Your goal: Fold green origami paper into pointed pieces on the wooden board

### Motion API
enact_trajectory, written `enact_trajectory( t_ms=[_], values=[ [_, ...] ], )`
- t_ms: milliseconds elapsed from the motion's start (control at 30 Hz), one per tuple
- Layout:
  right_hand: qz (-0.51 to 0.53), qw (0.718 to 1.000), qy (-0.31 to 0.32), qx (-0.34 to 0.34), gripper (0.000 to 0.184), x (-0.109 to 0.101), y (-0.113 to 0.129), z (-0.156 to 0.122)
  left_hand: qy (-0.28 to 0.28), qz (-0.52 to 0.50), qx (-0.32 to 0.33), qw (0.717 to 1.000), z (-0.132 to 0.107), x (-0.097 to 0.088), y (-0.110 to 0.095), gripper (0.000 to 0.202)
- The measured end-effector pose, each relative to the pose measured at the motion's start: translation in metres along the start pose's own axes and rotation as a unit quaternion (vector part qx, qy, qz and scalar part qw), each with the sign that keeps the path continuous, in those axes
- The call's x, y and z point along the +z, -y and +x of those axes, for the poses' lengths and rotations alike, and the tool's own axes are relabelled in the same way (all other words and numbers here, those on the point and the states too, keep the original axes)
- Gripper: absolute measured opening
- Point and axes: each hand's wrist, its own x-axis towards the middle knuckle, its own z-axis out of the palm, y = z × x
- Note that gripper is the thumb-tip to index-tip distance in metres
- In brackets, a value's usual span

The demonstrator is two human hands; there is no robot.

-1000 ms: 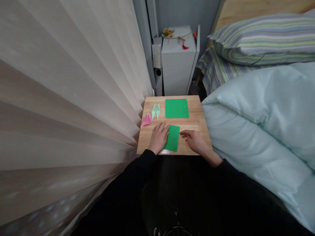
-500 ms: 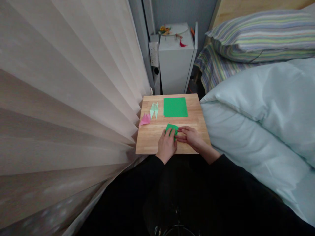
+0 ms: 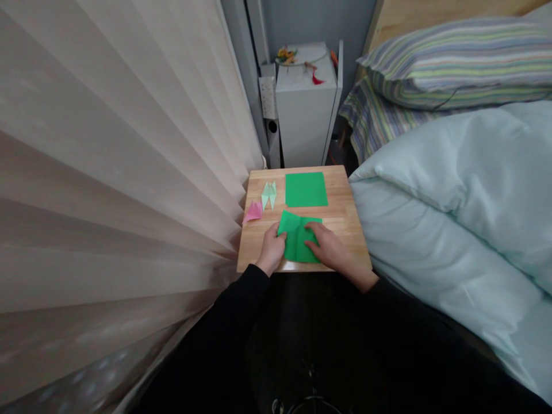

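- Pale pleated curtain (image 3: 150, 144) hangs along the left side of the wooden worktop (image 3: 254, 253); a light blue quilt (image 3: 440, 201) lies to the right of the worktop, and a white cabinet (image 3: 304, 126) stands beyond its far edge.
- What has just changed: half a second ago the creased green sheet (image 3: 296, 238) was a small folded shape mostly covered by both hands; now it is opened out, with a crease running down its middle and its left part tilted up. I take this to mean that the fold has served to mark a line.
- That sheet is at the near middle of the worktop, between the two hands.
- Left hand (image 3: 271, 251): its fingers pinch the sheet's left edge, thumb on top and the others mostly hidden behind the paper.
- Right hand (image 3: 330, 246): thumb and forefinger are spread well apart, their tips over the sheet's right half; how firmly they press I cannot tell, and the other fingers are hard to make out.
- Flat green paper (image 3: 306, 190) lies at the far middle of the worktop.
- At the worktop's far left rest a mint folded piece (image 3: 266, 194) and, nearer, a pink folded piece (image 3: 253, 211).
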Motion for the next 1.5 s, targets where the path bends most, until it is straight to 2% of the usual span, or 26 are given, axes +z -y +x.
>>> enact_trajectory(
  t_ms=[67, 167, 233, 267, 300, 367, 433, 567, 667, 767, 833, 900, 967, 1033, 1100, 1133, 1167, 1233, 1300, 1367, 1433, 1500],
  values=[
    [-0.153, 0.987, 0.043, -0.013, 0.056, 0.005, -0.005, -0.006, -0.007, 0.036, -0.013, 0.999, -0.002, -0.003, -0.002, 0.049],
    [-0.28, 0.956, 0.09, -0.01, 0.072, 0.012, -0.013, -0.014, -0.029, 0.148, 0.011, 0.988, -0.009, -0.008, -0.01, 0.065],
    [-0.313, 0.944, 0.104, -0.027, 0.077, 0.014, -0.017, -0.017, -0.02, 0.322, 0.091, 0.942, -0.015, -0.01, -0.013, 0.077],
    [-0.321, 0.94, 0.108, -0.032, 0.077, 0.014, -0.018, -0.018, 0.006, 0.384, 0.127, 0.914, -0.017, -0.01, -0.013, 0.075],
    [-0.325, 0.938, 0.112, -0.036, 0.077, 0.013, -0.02, -0.018, 0.039, 0.428, 0.156, 0.889, -0.02, -0.009, -0.011, 0.07],
    [-0.329, 0.936, 0.117, -0.037, 0.077, 0.012, -0.022, -0.018, 0.107, 0.456, 0.182, 0.864, -0.023, -0.006, -0.005, 0.059],
    [-0.327, 0.938, 0.108, -0.025, 0.078, 0.01, -0.025, -0.017, 0.123, 0.461, 0.179, 0.86, -0.025, -0.002, 0.002, 0.059],
    [-0.302, 0.949, 0.07, 0.059, 0.092, 0.008, -0.029, -0.013, 0.096, 0.464, 0.164, 0.865, -0.024, 0.004, 0.008, 0.064],
    [-0.232, 0.967, 0.038, 0.096, 0.098, 0.005, -0.026, -0.005, 0.082, 0.464, 0.156, 0.868, -0.024, 0.006, 0.007, 0.063],
    [-0.081, 0.987, -0.021, 0.135, 0.098, 0.002, -0.022, 0.005, 0.078, 0.453, 0.159, 0.874, -0.025, 0.008, 0.006, 0.065],
    [0.011, 0.983, -0.064, 0.171, 0.091, 0.0, -0.019, 0.01, 0.082, 0.433, 0.158, 0.883, -0.024, 0.01, 0.004, 0.068],
    [0.055, 0.978, -0.089, 0.179, 0.076, -0.005, -0.016, 0.013, 0.082, 0.395, 0.144, 0.904, -0.02, 0.011, 0.0, 0.075],
    [0.062, 0.981, -0.097, 0.157, 0.052, -0.016, -0.012, 0.012, 0.055, 0.329, 0.122, 0.935, -0.012, 0.008, -0.006, 0.085],
    [0.064, 0.984, -0.107, 0.124, 0.026, -0.03, -0.006, 0.008, -0.003, 0.231, 0.104, 0.967, -0.003, 0.0, -0.015, 0.093],
    [0.073, 0.984, -0.135, 0.09, 0.02, -0.046, 0.003, 0.003, -0.022, 0.11, 0.073, 0.991, 0.005, -0.011, -0.025, 0.095],
    [0.092, 0.981, -0.166, 0.04, 0.022, -0.053, 0.007, 0.0, -0.022, 0.049, 0.051, 0.997, 0.007, -0.017, -0.031, 0.093],
    [0.114, 0.976, -0.183, -0.015, 0.026, -0.059, 0.012, -0.002, -0.018, -0.003, 0.045, 0.999, 0.007, -0.023, -0.037, 0.089],
    [0.145, 0.968, -0.194, -0.07, 0.028, -0.068, 0.017, -0.005, 0.02, -0.077, 0.087, 0.993, 0.004, -0.033, -0.049, 0.068],
    [0.173, 0.963, -0.188, -0.079, 0.027, -0.072, 0.018, -0.004, 0.073, -0.102, 0.153, 0.98, -0.001, -0.041, -0.061, 0.035],
    [0.208, 0.96, -0.174, -0.068, 0.026, -0.074, 0.015, -0.002, 0.066, -0.089, 0.179, 0.977, -0.006, -0.046, -0.069, 0.016],
    [0.25, 0.953, -0.161, -0.058, 0.025, -0.076, 0.009, 0.001, 0.069, -0.08, 0.183, 0.977, -0.009, -0.051, -0.073, 0.007],
    [0.292, 0.943, -0.153, -0.053, 0.023, -0.079, 0.006, 0.002, 0.077, -0.078, 0.182, 0.977, -0.009, -0.055, -0.074, 0.008]
  ],
)
